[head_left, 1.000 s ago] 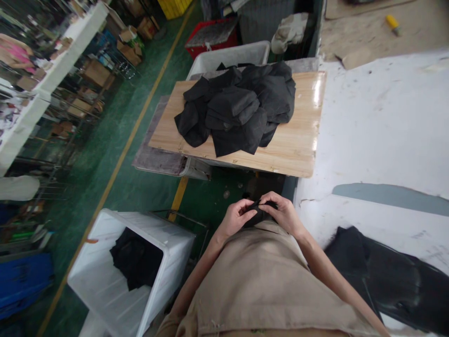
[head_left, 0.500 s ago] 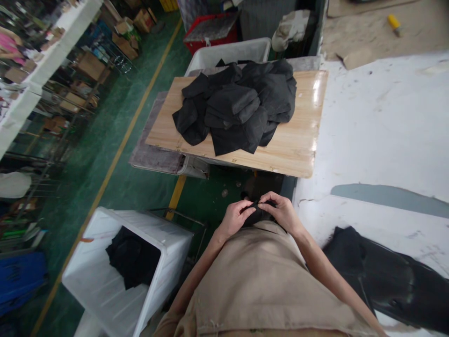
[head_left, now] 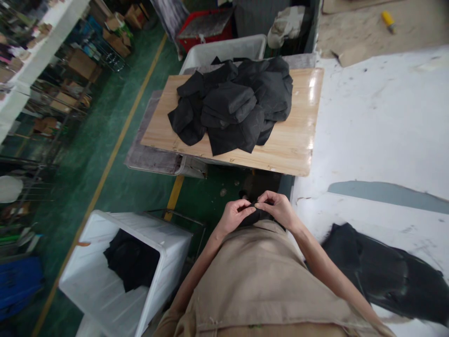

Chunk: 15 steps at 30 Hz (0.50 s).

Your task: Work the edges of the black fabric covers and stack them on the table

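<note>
Both hands meet in front of my waist, pinching a piece of black fabric [head_left: 255, 216] that is mostly hidden by the fingers and my tan apron [head_left: 266, 281]. My left hand [head_left: 234, 216] is closed, thumb and fingertips pressed together at the fabric's edge. Close against it, my right hand [head_left: 278, 209] pinches the same edge. Beyond the hands, a heap of black fabric pieces [head_left: 231, 103] lies on a wood-grain board [head_left: 294, 154]. Another black piece [head_left: 382, 271] rests on the white table to the right.
At lower left stands a white plastic bin [head_left: 87, 262] with black fabric inside. The white table [head_left: 368, 131] runs along my right, with a yellow-handled tool [head_left: 387, 21] at its far end. A red crate [head_left: 206, 30] sits behind the board. Green floor [head_left: 136, 173] extends left.
The view has shifted slightly, so the surroundings sit a little further left. My fingertips have moved a little closer together, both hands still pinching the black fabric.
</note>
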Tool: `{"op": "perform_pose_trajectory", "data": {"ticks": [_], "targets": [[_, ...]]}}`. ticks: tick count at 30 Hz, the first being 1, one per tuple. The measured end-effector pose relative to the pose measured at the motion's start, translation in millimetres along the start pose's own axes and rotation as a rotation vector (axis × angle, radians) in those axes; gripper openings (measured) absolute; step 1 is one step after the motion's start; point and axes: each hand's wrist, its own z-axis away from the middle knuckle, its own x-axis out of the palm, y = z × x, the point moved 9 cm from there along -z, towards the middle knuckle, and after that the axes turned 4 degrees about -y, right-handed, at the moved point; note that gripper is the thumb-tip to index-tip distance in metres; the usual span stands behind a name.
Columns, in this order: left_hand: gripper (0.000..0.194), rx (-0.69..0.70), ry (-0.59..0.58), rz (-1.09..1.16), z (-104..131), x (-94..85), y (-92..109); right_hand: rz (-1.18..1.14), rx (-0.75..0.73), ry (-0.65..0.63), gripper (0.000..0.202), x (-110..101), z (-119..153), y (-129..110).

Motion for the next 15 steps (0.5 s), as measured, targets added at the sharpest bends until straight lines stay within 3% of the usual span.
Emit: {"op": "perform_pose_trajectory", "data": {"ticks": [6,15], "targets": [[0.026,0.061,-0.013,0.077,-1,0.5,5,-0.01,-0.034,0.008,0.025,-2,3,-4],[0.024,0.007,-0.026,0.162,-6,-3.7,3,0.054,-0.081,-0.008,0.022,2,0,-18]]}}
